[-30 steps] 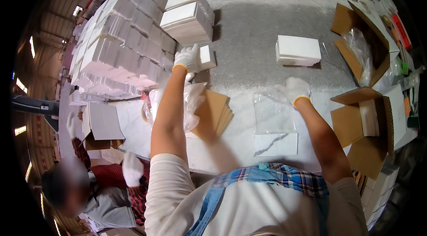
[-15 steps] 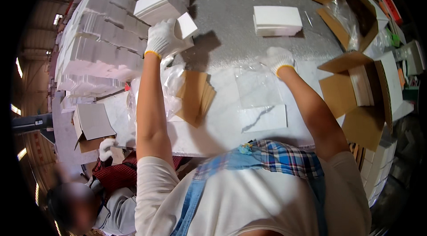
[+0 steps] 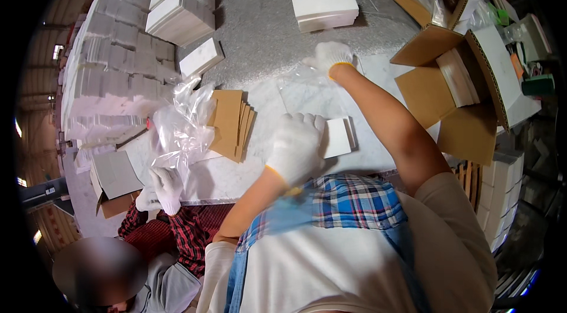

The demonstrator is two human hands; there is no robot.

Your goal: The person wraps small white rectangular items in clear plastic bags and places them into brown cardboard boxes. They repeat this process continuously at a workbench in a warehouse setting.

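On the table, left hand (image 3: 297,144) grips a white box (image 3: 338,137); right hand (image 3: 328,55) pinches clear bag (image 3: 307,91).

I see a pale speckled stone worktop (image 3: 260,35) filling the middle. At nine o'clock, bright lamps (image 3: 58,51) glow along a dim ribbed wall. At three o'clock the surroundings fall into darkness.
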